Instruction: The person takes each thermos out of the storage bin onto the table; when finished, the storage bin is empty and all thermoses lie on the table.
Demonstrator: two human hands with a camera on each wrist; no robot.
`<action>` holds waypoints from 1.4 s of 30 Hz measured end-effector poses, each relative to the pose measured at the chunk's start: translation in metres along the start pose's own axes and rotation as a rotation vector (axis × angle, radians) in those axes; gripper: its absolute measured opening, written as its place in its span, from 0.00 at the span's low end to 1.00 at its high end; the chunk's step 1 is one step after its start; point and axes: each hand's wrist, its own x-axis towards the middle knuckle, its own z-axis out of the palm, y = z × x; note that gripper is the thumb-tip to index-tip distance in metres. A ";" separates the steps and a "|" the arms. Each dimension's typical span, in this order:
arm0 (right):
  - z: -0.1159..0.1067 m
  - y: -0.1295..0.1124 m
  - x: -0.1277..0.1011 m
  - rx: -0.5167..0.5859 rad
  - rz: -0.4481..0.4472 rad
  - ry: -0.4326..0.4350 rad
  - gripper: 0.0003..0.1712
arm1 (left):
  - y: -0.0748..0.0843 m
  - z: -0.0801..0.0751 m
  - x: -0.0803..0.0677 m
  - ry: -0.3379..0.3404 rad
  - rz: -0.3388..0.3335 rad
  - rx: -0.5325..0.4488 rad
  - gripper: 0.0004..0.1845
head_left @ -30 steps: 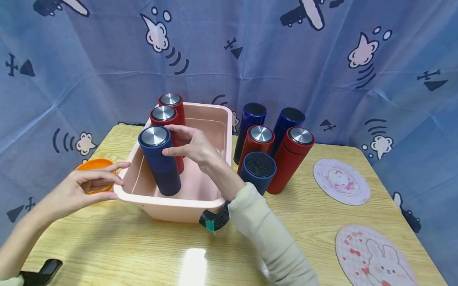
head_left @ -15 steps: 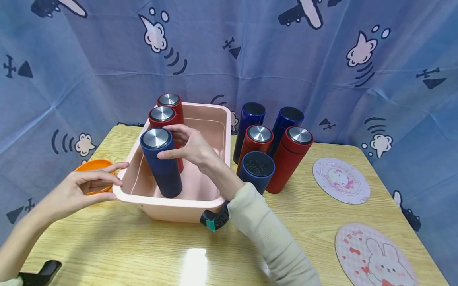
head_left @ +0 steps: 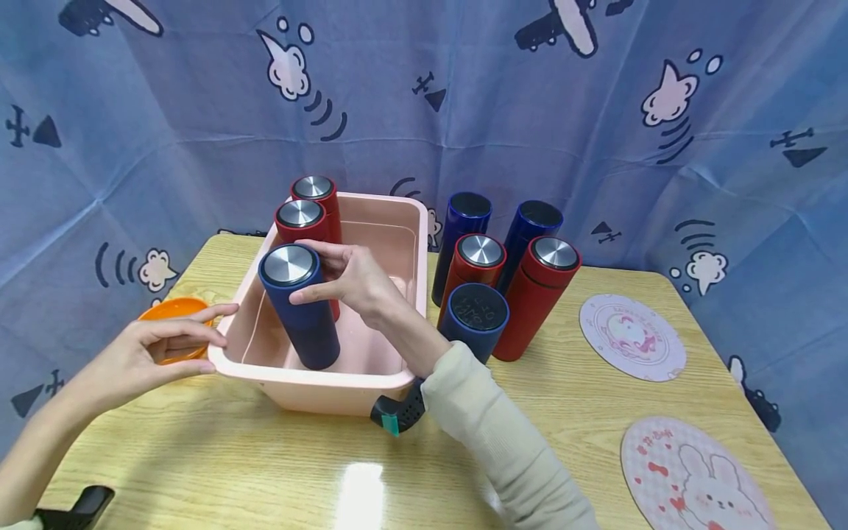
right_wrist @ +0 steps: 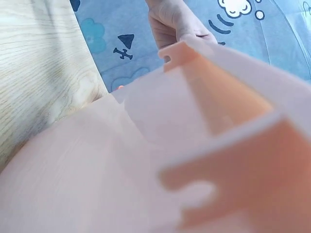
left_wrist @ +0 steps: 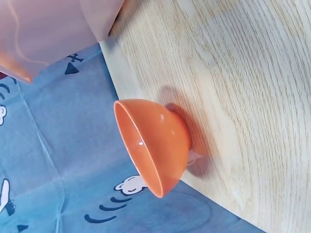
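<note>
My right hand (head_left: pixel 358 283) pinches the upper part of a dark blue thermos bottle (head_left: pixel 305 320) with a silver-topped lid, thumb in front and fingers behind. This bottle is inside a pale pink plastic tub (head_left: pixel 311 377), near its front left corner. Behind it in the tub, two red thermos bottles (head_left: pixel 301 224) stand along the left wall. My left hand (head_left: pixel 149 350) holds the tub's left rim near the front corner, also visible as a hand (right_wrist: pixel 175 22) at the far rim in the right wrist view. An orange bowl (left_wrist: pixel 158 145) stands just beyond the left hand.
Right of the tub, several thermos bottles stand close together: two glossy blue (head_left: pixel 467 235), two red (head_left: pixel 543 294) and a dark blue one with a dark top (head_left: pixel 478 309). Two round mats (head_left: pixel 632 336) lie on the right of the wooden table (head_left: pixel 265 471). A patterned curtain (head_left: pixel 397 88) hangs behind.
The right hand and the dark blue bottle have shifted slightly down and toward me in the tub. The left hand stays at the rim.
</note>
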 end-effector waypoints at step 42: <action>-0.024 -0.046 -0.054 -0.115 -0.151 0.012 0.36 | -0.003 0.000 -0.001 -0.030 0.050 -0.086 0.21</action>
